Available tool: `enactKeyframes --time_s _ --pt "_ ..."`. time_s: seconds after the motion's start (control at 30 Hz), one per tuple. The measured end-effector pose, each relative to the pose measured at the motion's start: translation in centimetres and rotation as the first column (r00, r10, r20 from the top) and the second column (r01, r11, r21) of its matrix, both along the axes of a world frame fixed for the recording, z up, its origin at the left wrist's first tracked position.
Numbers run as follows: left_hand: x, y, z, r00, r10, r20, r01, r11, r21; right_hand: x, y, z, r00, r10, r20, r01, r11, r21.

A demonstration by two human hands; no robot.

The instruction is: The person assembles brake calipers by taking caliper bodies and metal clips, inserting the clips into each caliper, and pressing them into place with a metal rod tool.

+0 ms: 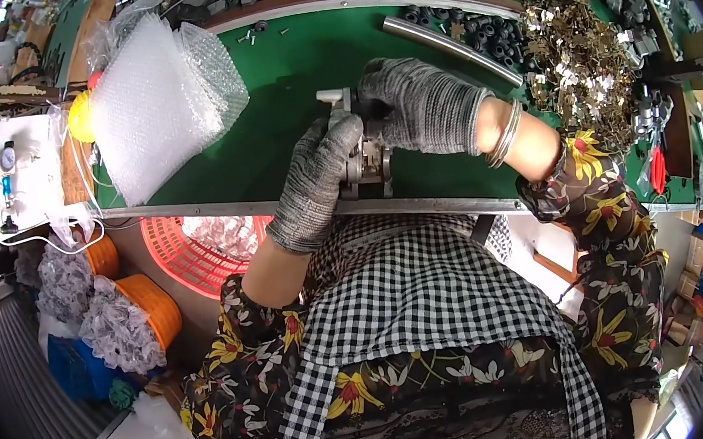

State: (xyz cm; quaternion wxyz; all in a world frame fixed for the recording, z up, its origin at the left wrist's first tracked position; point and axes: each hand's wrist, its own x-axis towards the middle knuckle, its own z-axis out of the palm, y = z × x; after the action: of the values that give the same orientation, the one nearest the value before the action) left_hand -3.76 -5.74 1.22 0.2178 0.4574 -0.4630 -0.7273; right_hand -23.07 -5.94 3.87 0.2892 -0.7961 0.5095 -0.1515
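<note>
A silver metal brake caliper (370, 165) is held up at the near edge of the green bench. My left hand (312, 180), in a grey knitted glove, is closed around its left side, with the thumb lying along the top. My right hand (425, 103), gloved likewise, has its fingers bent against the caliper's upper right side. Those fingertips are partly hidden, so any small part between them cannot be made out. Beyond my right hand a steel tube (452, 49) lies slantwise on the bench.
Bubble wrap sheets (160, 102) lie at the left of the green bench (281, 58). Black rubber parts (494, 37) and a heap of metal clips (577, 64) are at the right. A red basket (166, 249) stands below the bench edge, near orange tubs (153, 303).
</note>
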Motion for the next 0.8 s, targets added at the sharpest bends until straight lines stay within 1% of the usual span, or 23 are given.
enactKeyframes --time_s 0.03,0.07,0.13,0.17,0.27,0.3,0.4,0.5,0.6,0.63,0.67,0.7,0.73,0.77,0.8 --pt "-0.1 0.1 0.4 1.0 0.009 0.029 -0.009 1.0 -0.016 0.2 0.0 0.0 0.999 0.002 -0.05 -0.003 1.0 -0.009" --pt "-0.1 0.3 0.6 0.998 0.019 0.061 -0.018 0.999 -0.028 0.5 -0.1 0.4 0.998 0.016 -0.065 -0.014 0.999 0.03" --pt "0.0 0.5 0.2 0.999 0.044 0.015 -0.044 0.999 -0.019 1.1 -0.4 1.7 0.994 0.048 -0.095 -0.038 0.994 0.106" --pt "0.0 0.5 0.1 0.998 0.057 -0.01 -0.057 0.998 -0.017 1.2 -0.5 1.7 0.993 0.044 -0.11 -0.032 0.993 0.112" --pt "0.5 0.4 1.0 0.994 0.086 -0.075 -0.073 0.985 0.157 1.4 -0.6 0.0 0.996 0.044 -0.083 -0.039 0.997 0.061" --pt "0.5 0.5 0.9 0.993 0.083 -0.078 -0.071 0.986 0.149 1.5 -0.6 -0.1 0.995 0.042 -0.092 -0.032 0.993 0.115" --pt "0.8 0.9 0.4 0.991 0.086 -0.1 -0.072 0.987 0.141 1.7 -0.6 -1.0 0.998 0.038 -0.055 -0.028 0.983 0.181" --pt "1.0 1.2 -0.1 0.982 0.131 -0.138 -0.109 0.982 0.153 1.7 -0.6 -0.9 0.999 0.043 0.007 -0.043 0.978 0.203" --pt "0.9 1.4 -0.5 0.97 0.178 -0.164 -0.157 0.979 0.129 1.3 -0.3 -1.3 0.996 0.061 0.068 -0.063 0.998 0.027" --pt "1.1 1.4 -0.4 0.969 0.175 -0.176 -0.155 0.981 0.121 1.0 -0.2 -0.7 0.995 0.033 0.09 -0.036 0.999 0.038" --pt "1.3 1.3 -0.4 0.967 0.172 -0.189 -0.153 0.982 0.112 0.4 -0.3 -0.4 0.99 -0.032 0.137 0.028 0.999 0.034" --pt "1.5 1.2 -1.1 0.962 0.217 -0.167 -0.197 0.972 0.129 -0.6 -0.5 -0.2 0.979 -0.092 0.182 0.089 0.996 0.03" --pt "1.5 1.3 -1.1 0.96 0.248 -0.133 -0.238 0.967 0.088 -1.7 -0.7 0.1 0.962 -0.149 0.228 0.146 0.989 0.029" --pt "1.7 1.6 -0.9 0.954 0.282 -0.099 -0.279 0.959 0.049 -3.0 -0.6 -0.4 0.944 -0.249 0.215 0.27 0.96 -0.077" --pt "1.8 1.7 -0.8 0.945 0.32 -0.066 -0.32 0.947 0.005 -3.8 -0.9 0.4 0.905 -0.393 -0.162 0.355 0.908 -0.222"
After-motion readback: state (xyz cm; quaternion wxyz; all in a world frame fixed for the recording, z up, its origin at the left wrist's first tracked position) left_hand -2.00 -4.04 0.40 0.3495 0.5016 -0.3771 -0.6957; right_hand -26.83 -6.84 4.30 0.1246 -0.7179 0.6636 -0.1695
